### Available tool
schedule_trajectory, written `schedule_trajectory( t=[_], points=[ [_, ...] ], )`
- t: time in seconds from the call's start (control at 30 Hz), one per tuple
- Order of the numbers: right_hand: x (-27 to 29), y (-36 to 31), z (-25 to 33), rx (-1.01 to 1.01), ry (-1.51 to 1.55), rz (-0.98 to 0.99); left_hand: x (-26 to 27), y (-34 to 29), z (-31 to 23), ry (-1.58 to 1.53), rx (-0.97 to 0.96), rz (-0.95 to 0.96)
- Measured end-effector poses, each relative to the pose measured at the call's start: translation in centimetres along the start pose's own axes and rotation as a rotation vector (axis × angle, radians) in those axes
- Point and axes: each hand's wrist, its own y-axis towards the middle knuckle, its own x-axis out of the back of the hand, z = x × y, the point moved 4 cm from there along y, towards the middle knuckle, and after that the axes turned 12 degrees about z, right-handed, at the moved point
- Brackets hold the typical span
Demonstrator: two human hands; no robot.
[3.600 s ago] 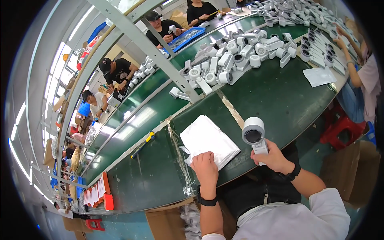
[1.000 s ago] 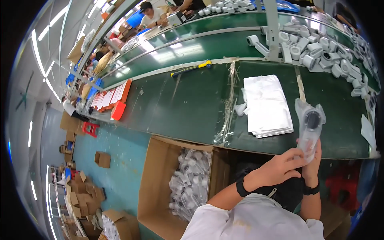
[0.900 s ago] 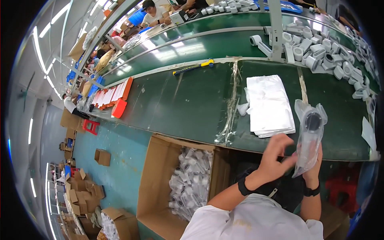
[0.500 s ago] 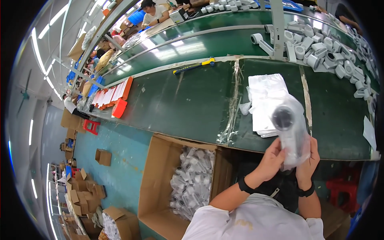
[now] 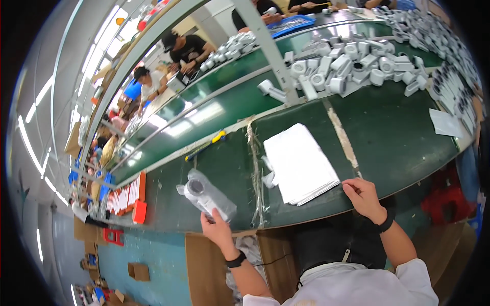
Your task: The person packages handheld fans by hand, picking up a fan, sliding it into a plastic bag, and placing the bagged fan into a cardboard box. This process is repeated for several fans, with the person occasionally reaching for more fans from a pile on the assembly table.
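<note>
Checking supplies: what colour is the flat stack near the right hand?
The stack is white; see head view.

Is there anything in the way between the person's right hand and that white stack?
Nothing I can see. The right hand is at the stack's right corner, and the bagged gadget is away in the left hand.

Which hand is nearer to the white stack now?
Right. The right hand is by the near right corner of the white stack, contact unclear; the left hand is farther off to its left, holding a bagged device.
</note>
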Motion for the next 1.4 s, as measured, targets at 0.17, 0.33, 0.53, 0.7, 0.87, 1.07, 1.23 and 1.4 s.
schedule_trajectory(
  t=[0.17,0.33,0.53,0.7,0.87,1.07,1.23,1.4],
  points=[
    [0.3,0.2,-1.6,-0.074,0.106,-0.072,-1.0,4.4,4.5,0.529,-0.163,0.017],
    [1.1,-0.2,-1.6,-0.135,0.189,0.007,-3.4,1.2,-1.1,0.614,-0.214,0.016],
    [5.6,4.1,4.2,0.045,-0.155,-0.047,-9.4,-6.9,-5.6,0.094,-0.654,0.294],
    [10.1,12.6,3.6,0.008,-0.569,-0.201,-14.4,-11.1,-5.5,0.038,-0.804,0.348],
    [13.4,20.6,-1.9,-0.042,-0.887,-0.333,-14.2,-11.3,-5.3,0.077,-0.773,0.326],
    [14.2,28.3,-5.1,0.017,-1.232,-0.356,-13.8,-11.0,-5.0,0.093,-0.728,0.337],
    [14.4,31.7,-6.5,0.059,-1.464,-0.125,-13.9,-11.0,-5.1,0.08,-0.725,0.402],
    [14.4,32.2,-7.2,0.073,-1.465,-0.134,-14.0,-10.8,-5.3,0.09,-0.746,0.401]
  ],
)
